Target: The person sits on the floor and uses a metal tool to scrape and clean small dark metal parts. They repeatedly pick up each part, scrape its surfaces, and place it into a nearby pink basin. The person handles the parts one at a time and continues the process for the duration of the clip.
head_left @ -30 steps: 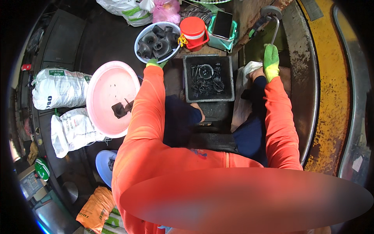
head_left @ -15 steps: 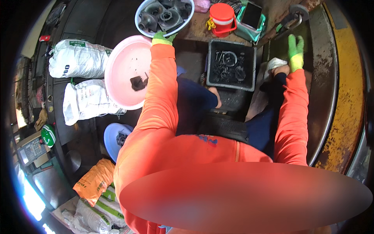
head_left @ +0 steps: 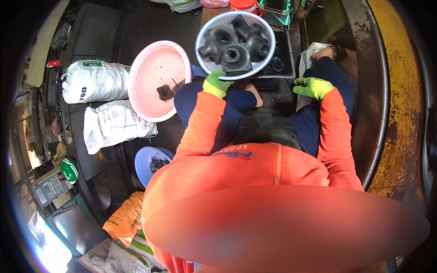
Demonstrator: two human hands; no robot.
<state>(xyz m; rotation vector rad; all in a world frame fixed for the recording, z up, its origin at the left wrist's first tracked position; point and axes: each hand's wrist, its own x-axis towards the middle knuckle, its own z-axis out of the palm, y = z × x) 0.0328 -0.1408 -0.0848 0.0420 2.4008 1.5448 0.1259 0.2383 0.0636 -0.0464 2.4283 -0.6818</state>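
My left hand [head_left: 216, 84], in a yellow-green glove, is closed on the near rim of a pale bluish-white basin [head_left: 199, 45]. Inside it lie several black flared plastic-looking parts [head_left: 236, 58]. The basin hangs over the black crate [head_left: 285, 74], hiding much of it; small dark pieces show at its right side. To the right of the basin, my gloved right hand [head_left: 313, 88] is above my right leg, fingers stretched out leftward and nothing in them.
At left stands a pink basin [head_left: 148, 59] with a dark part [head_left: 165, 93] in it. White sacks [head_left: 98, 82] and a blue bowl [head_left: 144, 169] lie beyond and nearer. A red bucket [head_left: 245, 4] and teal basket [head_left: 287, 17] stand at the far side. A metal edge [head_left: 384, 113] runs along the right.
My left hand has brought the basin of black parts nearer and to the right, over the crate. My right hand has drawn back toward me and leftward. The head view has shifted slightly.
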